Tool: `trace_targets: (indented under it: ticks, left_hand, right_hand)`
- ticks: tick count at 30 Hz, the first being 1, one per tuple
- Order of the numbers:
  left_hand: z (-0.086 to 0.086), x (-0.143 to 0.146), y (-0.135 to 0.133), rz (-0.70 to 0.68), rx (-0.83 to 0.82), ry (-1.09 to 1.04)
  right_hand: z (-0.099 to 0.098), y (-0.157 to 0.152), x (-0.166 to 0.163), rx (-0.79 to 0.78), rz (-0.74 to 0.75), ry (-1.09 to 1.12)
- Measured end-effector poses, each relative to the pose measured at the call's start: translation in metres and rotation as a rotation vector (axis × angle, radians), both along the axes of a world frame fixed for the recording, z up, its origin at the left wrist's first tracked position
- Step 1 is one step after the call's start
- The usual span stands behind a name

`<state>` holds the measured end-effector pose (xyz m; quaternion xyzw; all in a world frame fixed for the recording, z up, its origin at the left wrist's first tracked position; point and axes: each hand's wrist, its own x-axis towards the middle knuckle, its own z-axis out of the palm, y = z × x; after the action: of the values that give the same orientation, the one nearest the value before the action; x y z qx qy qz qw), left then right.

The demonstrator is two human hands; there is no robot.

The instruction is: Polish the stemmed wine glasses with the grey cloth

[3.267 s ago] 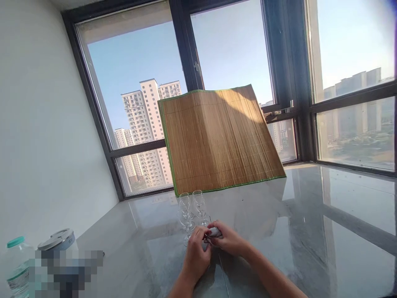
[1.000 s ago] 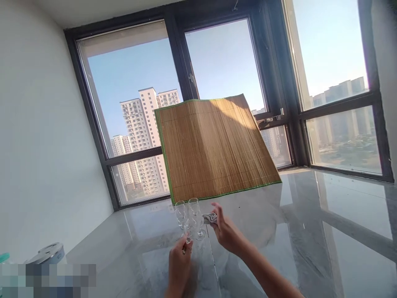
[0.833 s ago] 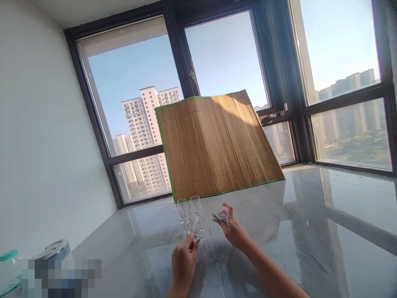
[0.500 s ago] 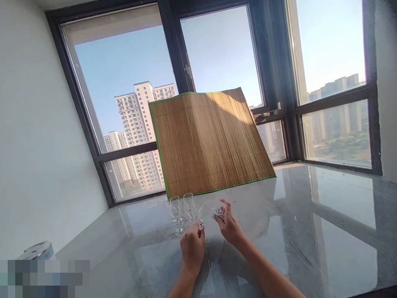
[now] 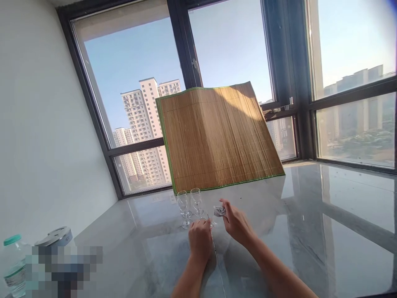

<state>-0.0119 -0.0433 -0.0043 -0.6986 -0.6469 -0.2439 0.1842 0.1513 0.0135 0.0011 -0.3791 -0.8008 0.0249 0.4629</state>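
Observation:
My left hand [image 5: 200,241] is closed round the stem of a small clear stemmed glass [image 5: 210,220] low over the glossy grey table [image 5: 310,231]. My right hand [image 5: 236,223] pinches a small crumpled cloth [image 5: 219,210] just right of that glass. Two more small stemmed glasses [image 5: 190,203] stand upright side by side just left of my hands.
A bamboo mat with green edging [image 5: 217,136] leans against the dark window frame behind the glasses. At the lower left stand a plastic bottle with a teal cap [image 5: 14,265] and a round metal lid [image 5: 54,237]. A white wall runs along the left.
My hands separated from a joined grip. My left hand carried one glass to the right of the standing pair and lowered it; my right hand kept the cloth.

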Motion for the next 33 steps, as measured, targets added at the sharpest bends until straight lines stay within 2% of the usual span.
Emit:
trace_targets:
  ticks: [2, 4, 10, 13, 16, 20, 27, 33]
  left_hand:
    - [0.000, -0.003, 0.000, -0.026, 0.041, -0.025]
    - [-0.002, -0.008, 0.001, -0.033, 0.072, -0.075]
    - [-0.007, -0.013, 0.005, -0.070, -0.020, -0.286]
    - [-0.005, -0.011, 0.003, -0.053, -0.075, -0.336]
    - [-0.003, -0.010, 0.001, -0.013, -0.083, -0.330]
    - [-0.004, -0.010, 0.000, -0.002, -0.060, -0.336]
    - [-0.003, -0.009, 0.001, 0.028, -0.089, -0.339]
    - [-0.003, -0.011, -0.001, 0.049, -0.101, -0.339]
  right_hand:
    - [-0.001, 0.011, 0.011, -0.068, -0.057, 0.063]
    - [-0.004, 0.020, 0.018, -0.164, -0.045, 0.155]
    - [-0.014, 0.030, 0.009, -0.507, 0.285, 0.498]
    - [-0.016, 0.026, 0.002, -0.601, 0.424, 0.500]
    - [-0.012, 0.017, 0.000, -0.641, 0.462, 0.489]
    - [-0.009, 0.005, -0.001, -0.625, 0.444, 0.444]
    - [-0.017, 0.004, -0.008, -0.363, 0.303, 0.358]
    - [-0.015, 0.005, -0.008, -0.263, 0.227, 0.343]
